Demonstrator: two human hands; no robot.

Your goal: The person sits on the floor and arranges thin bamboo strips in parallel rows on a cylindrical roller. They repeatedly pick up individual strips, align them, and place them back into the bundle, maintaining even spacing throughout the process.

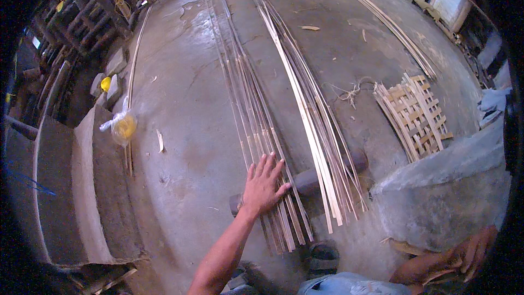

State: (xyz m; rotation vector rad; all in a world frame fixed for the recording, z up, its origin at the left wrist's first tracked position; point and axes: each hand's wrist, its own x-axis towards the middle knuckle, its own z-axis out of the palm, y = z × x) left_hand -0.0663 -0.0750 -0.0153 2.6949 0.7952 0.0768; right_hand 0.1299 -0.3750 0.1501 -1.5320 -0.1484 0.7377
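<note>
L hand flat on bamboo strips, concrete floor.

L hand point(263, 184) lies palm down, fingers point(271, 165) spread wide, pressing near end of left strip bundle point(248, 104), gripping nothing. 2 long bundles run side by side away across floor point(185, 120); right bundle point(308, 109) lies over 1 dark pipe point(305, 181). 3rd, thinner run of strips point(382, 19) far right. R hand point(469, 254) at lower right edge, fingers curled round a few strip offcuts. 1 half-woven bamboo mat point(417, 114) right; 1 yellow-filled plastic bag point(123, 125) left.
</note>
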